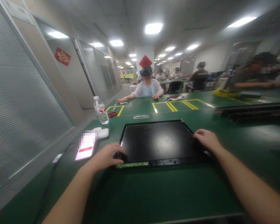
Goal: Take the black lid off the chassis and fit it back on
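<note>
A black flat screen panel (pixel 160 140) lies on the green table in front of me, its dark face up. Along its near edge a green circuit board strip (pixel 133 165) shows at the left. My left hand (pixel 110 156) is closed around the panel's near left corner, thumb in front and fingers curled over the edge. On the other side, my right hand (pixel 207 139) pinches the right edge toward the far corner. The fingertips of that hand are partly hidden.
Left of the panel are a lit phone (pixel 86 146), a white case (pixel 102 133), a water bottle (pixel 101 110) and red-handled scissors (pixel 112 114). A person (pixel 147 87) sits across the green table (pixel 158 193). Dark long parts (pixel 252 112) lie at right.
</note>
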{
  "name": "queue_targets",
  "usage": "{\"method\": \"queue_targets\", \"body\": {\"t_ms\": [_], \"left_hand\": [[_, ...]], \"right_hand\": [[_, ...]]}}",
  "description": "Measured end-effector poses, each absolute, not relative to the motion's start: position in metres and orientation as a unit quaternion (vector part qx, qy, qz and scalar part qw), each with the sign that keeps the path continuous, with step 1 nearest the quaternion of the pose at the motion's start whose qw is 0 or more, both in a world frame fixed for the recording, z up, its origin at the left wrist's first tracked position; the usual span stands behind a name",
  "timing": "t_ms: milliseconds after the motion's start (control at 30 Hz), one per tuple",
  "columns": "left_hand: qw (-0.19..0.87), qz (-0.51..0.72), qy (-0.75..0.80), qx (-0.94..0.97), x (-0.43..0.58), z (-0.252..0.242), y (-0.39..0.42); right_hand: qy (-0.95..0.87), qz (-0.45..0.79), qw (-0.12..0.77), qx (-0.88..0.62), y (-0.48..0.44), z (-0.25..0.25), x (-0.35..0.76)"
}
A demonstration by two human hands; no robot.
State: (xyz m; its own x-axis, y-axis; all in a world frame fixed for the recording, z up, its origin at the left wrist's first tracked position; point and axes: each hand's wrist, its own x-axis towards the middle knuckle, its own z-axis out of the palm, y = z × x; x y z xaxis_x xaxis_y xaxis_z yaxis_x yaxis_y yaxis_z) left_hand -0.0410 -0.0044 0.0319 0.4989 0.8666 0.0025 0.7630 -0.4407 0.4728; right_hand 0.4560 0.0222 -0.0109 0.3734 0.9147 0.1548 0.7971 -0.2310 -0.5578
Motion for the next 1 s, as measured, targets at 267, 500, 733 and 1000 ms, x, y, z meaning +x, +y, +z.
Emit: {"method": "queue_targets", "body": {"t_ms": [267,500,733,1000], "left_hand": [[0.180,0.080,0.475,0.858,-0.0396,0.0301,-0.0017],[0.161,0.056,0.467,0.868,-0.0404,0.0282,0.0007],[0.162,0.058,0.478,0.861,-0.0404,0.0267,0.0012],[0.188,0.091,0.504,0.838,-0.0414,0.0247,-0.0003]], "right_hand": [[-0.553,0.096,0.291,-0.775,0.0193,-0.0095,0.4528],[-0.543,0.100,0.295,-0.780,0.0216,-0.0118,0.4536],[-0.544,0.093,0.311,-0.774,0.0235,-0.0169,0.4570],[-0.541,0.103,0.319,-0.772,0.0231,-0.0161,0.4565]]}}
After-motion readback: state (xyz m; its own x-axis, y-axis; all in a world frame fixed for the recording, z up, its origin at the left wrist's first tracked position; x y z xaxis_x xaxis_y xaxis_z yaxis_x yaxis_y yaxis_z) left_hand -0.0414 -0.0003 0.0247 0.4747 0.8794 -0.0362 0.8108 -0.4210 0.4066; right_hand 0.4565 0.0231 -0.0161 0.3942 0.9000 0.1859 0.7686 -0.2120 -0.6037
